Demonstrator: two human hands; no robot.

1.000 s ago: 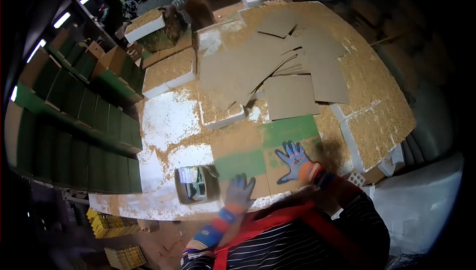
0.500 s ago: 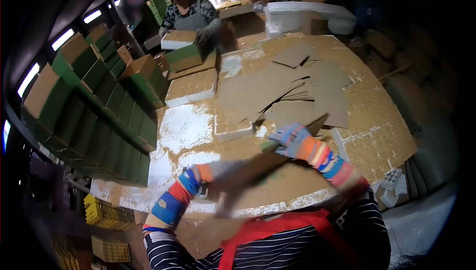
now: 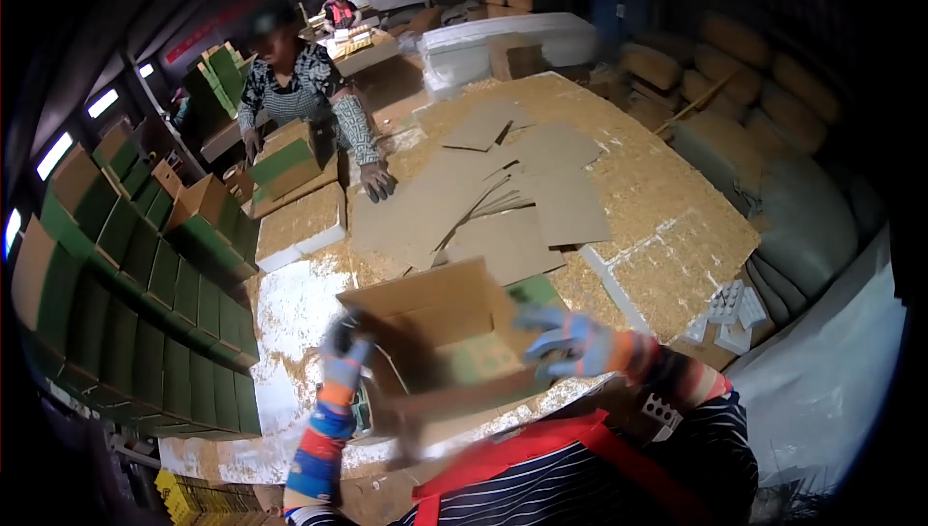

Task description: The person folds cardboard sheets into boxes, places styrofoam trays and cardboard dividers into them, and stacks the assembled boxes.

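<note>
An open cardboard box (image 3: pixel 440 302) stands in front of me on the table, its near side blurred by motion. Printed green patches show low inside it. At the box's left wall is my left hand (image 3: pixel 345 350), in a grey-blue glove; its fingers are smeared, so their grip is unclear. My right hand (image 3: pixel 572 340), gloved the same way, is by the right wall with fingers spread and nothing in them. Whether it touches the cardboard I cannot tell. Flat cardboard sheets (image 3: pixel 570 205) lie in a loose pile beyond the box.
Green-and-brown boxes (image 3: pixel 145 284) stand in rows at left. Across the table (image 3: pixel 677 207), a person's hand (image 3: pixel 377 181) rests near the sheets, beside a green box (image 3: pixel 285 163). White foam blocks (image 3: pixel 304 226) lie at left. Sacks (image 3: pixel 802 197) are piled at right.
The cardboard that was held tilted and narrow between my hands now appears as an open box on the table. My right hand's fingers have spread. The co-worker's hand has reached toward the sheets.
</note>
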